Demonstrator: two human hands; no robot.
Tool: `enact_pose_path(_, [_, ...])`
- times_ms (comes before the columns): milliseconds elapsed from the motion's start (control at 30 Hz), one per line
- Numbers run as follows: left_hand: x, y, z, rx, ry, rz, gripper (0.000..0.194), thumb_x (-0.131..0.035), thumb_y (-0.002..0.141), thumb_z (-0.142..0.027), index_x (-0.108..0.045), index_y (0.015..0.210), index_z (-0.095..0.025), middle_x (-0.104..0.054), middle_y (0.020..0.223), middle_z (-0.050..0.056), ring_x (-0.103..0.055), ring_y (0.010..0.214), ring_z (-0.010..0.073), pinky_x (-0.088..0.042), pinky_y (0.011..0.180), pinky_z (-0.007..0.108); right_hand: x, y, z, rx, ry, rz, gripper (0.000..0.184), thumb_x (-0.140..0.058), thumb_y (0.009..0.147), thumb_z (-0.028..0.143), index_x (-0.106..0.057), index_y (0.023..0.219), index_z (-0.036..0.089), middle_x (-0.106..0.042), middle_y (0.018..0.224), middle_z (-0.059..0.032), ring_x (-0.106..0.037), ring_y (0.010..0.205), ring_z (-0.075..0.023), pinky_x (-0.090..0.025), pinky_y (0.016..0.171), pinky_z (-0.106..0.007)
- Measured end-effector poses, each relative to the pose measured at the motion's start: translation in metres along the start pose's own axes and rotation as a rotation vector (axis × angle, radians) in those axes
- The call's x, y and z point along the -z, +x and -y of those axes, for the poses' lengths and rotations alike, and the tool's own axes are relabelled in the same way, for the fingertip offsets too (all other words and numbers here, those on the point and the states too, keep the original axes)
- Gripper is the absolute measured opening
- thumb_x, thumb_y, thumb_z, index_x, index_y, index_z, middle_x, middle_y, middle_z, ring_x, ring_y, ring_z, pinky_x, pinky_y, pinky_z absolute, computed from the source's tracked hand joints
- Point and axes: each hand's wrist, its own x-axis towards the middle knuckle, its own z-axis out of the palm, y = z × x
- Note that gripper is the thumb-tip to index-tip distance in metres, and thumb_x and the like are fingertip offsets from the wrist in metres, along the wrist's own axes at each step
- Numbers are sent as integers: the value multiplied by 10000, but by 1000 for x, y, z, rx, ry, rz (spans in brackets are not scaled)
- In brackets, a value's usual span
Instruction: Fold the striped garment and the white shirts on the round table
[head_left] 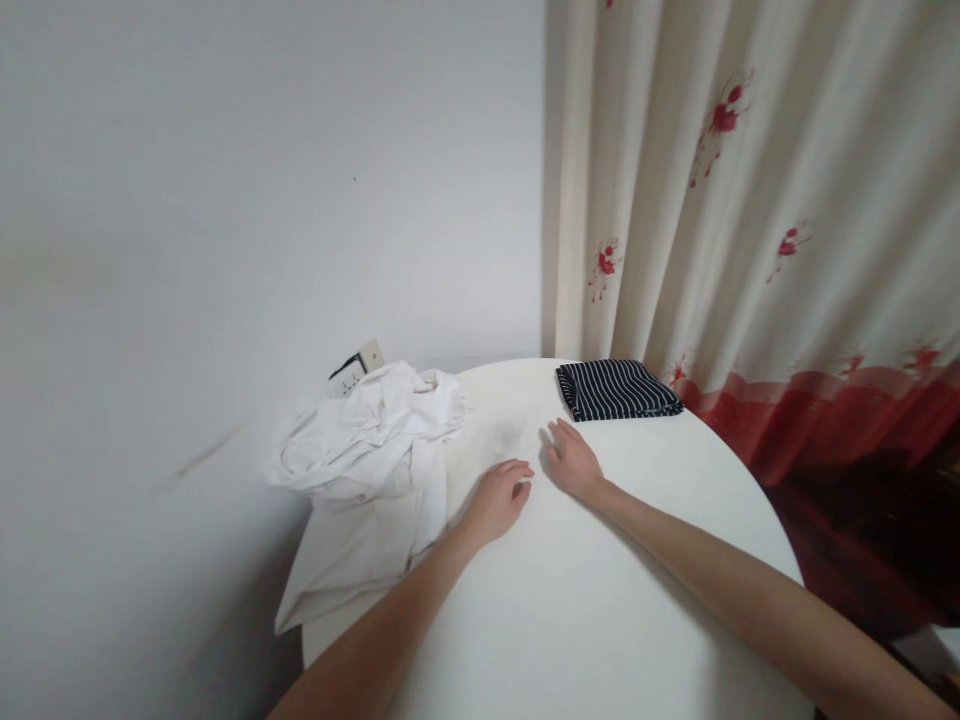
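Observation:
My left hand (501,498) is over the middle of the white table (600,600), its fingers loosely bent and apart from the thumb, holding nothing. To its left lies a crumpled white cloth (375,440), perhaps a garment, with one part hanging over the table's left edge. My right hand (571,458) is a little farther right, fingers apart and nothing in them. Just beyond it, near the back right edge, rests a folded black cloth with white stripes (621,390). Neither hand touches a cloth. Whether the hands rest on the tabletop I cannot tell.
A white wall (300,200) stands behind and to the left, with a socket (348,376) just behind the white cloth. Cream curtains (750,200) with red flowers and a red lower band hang at the back right. The table's far edge is rounded.

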Motion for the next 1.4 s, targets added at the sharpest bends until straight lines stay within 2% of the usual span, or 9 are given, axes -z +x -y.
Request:
enact_pose_path(233, [-2,-3,-1,-16,27,-6,261,-542,919,-140,-746,1070,-202,-718,1222,66,-648,1159,207,-464,1086,360,27,13,-62,-69,170,-310,525,-369,896,143,-565,1380,89,-485,1519,-139,-384,1445,-270,-268,1232,-453])
enact_pose_path(467, [1,-6,0,-58,47,16,243,-563,920,-161,-742,1082,-191,-720,1224,71,-657,1143,203,-476,1067,346,0,-8,-103,48,336,-75,677,-450,711,101,-607,1365,180,-647,1368,-71,-577,1292,-269,-367,1187,-484])
enact_pose_path(667, [-1,-7,8,-86,-8,13,243,-571,921,-162,-733,1102,-176,-717,1216,85,-650,1162,194,-474,1081,334,2,-13,-108,55,367,-51,647,-474,679,142,-671,1295,152,-660,1348,-98,-595,1275,-299,-390,1167,-478])
enact_pose_path(800, [22,-4,15,28,62,-204,284,-611,892,-152,-718,1147,-215,-631,1355,87,-554,1301,218,-417,1151,394,2,-13,-109,46,375,-63,652,-474,656,163,-688,1272,139,-672,1325,-108,-610,1257,-316,-401,1157,-494])
enact_pose_path(933, [68,-3,36,294,262,-545,293,-608,859,-119,-733,1106,-214,-440,1549,96,-276,1499,331,-280,1207,584,1,-14,-106,54,387,-66,605,-481,669,212,-714,1222,145,-679,1307,-121,-612,1252,-339,-403,1153,-516])
enact_pose_path(1033, [97,-9,58,431,335,-686,256,-606,840,-119,-759,1023,-211,-365,1602,78,-170,1530,370,-224,1198,647,2,-14,-101,39,377,-58,575,-491,692,230,-711,1217,148,-676,1310,-130,-614,1248,-343,-399,1150,-519])
enact_pose_path(1100, [108,-14,73,503,348,-712,247,-612,818,-111,-768,978,-216,-436,1561,90,-228,1513,380,-214,1181,670,4,-15,-98,26,372,-47,567,-506,709,229,-695,1236,143,-671,1318,-136,-616,1246,-337,-402,1145,-507])
enact_pose_path(1233, [117,-21,87,553,300,-717,311,-519,850,-81,-756,1011,-202,-710,1235,119,-586,1262,318,-206,1173,669,8,-16,-94,17,350,-29,544,-534,731,245,-689,1243,146,-672,1319,-129,-620,1242,-325,-417,1135,-477])
enact_pose_path(1400, [118,-15,72,419,243,-739,421,-432,853,-23,-750,1072,-190,-742,1156,78,-670,1115,216,-443,1105,428,10,-16,-93,41,321,-18,517,-521,753,241,-692,1236,168,-659,1341,-121,-607,1260,-317,-403,1144,-497])
